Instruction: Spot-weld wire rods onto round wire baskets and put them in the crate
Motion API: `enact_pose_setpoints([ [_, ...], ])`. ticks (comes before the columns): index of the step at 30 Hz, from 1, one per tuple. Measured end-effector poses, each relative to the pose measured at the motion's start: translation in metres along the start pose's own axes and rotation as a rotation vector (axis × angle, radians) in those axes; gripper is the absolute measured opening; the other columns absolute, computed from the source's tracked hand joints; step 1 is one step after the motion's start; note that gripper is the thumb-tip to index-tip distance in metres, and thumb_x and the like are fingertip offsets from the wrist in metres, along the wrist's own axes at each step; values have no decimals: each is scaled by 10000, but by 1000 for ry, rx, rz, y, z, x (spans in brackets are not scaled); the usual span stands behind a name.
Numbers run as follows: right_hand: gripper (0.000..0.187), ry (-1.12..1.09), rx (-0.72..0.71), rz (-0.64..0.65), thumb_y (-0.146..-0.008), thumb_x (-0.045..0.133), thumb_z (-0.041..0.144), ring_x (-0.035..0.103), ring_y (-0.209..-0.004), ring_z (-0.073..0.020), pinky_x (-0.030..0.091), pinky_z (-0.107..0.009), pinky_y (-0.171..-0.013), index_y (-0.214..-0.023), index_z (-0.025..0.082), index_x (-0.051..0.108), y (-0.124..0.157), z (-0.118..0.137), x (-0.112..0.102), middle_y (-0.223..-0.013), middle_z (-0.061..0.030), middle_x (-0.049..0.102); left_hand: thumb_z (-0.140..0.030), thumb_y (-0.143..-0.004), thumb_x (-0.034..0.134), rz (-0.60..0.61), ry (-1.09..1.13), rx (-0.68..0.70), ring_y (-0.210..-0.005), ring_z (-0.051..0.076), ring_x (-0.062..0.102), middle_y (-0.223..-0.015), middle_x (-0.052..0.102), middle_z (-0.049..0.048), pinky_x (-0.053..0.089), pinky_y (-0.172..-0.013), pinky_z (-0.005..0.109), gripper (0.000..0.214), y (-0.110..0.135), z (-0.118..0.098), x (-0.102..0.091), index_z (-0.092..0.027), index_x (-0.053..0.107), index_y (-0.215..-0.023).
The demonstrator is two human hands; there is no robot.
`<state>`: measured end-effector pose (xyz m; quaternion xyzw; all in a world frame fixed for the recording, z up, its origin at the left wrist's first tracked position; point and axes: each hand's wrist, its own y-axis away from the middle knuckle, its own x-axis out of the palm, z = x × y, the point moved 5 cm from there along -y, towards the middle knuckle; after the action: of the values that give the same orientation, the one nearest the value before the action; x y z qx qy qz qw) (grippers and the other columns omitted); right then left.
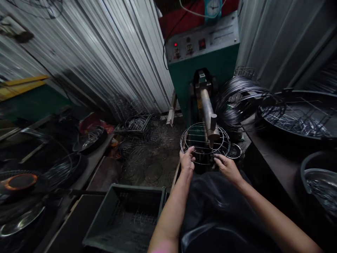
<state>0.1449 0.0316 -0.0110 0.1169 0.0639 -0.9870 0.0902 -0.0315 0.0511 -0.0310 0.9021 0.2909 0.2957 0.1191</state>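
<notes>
A round wire rack point(195, 135), made of rings with several straight cross wires, lies under the thick metal arm point(207, 105) of a green machine point(207, 58). The arm's tip reaches down to the rack's near right part. My left hand point(187, 160) grips the rack's near left rim, thumb on top. Close to the near right rim, my right hand point(226, 166) has its fingertips pinched together. What lies between those fingertips is too small and dark to make out.
A coil of wire point(238, 100) stands right of the machine. Large dark pans point(297, 131) with metal pieces sit on the right bench point(272, 165). A plastic crate point(123, 228) is at lower left, and wire rings point(154, 174) litter the floor. A corrugated metal wall point(126, 52) rises behind.
</notes>
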Motion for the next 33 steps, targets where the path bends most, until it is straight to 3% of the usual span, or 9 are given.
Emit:
enact_pose_setpoints([
  [20,310,-7,-56,-3,-823,464,432,595,-539,-168,485,-283,-572,-922,171,599,-2,8,1,-609,-12,619,-275,-471,793,-61,-30,61,-403,16,327,-596,438,-98,212,-355,140,572,7,-8,-3,-204,416,-896],
  [26,329,-19,-57,-19,-820,465,462,597,-543,-162,491,-287,-574,-921,176,592,-8,5,-1,-698,-33,647,-293,-452,811,-38,-20,44,-388,10,336,-588,458,-90,185,-356,145,546,2,-7,4,-187,422,-821],
  [33,357,-36,-38,-9,-811,479,500,576,-509,-148,476,-274,-534,-887,167,583,-18,0,0,-712,-40,637,-292,-478,814,-94,-27,4,-392,22,387,-590,487,-73,193,-357,148,513,-11,0,5,-161,461,-827],
])
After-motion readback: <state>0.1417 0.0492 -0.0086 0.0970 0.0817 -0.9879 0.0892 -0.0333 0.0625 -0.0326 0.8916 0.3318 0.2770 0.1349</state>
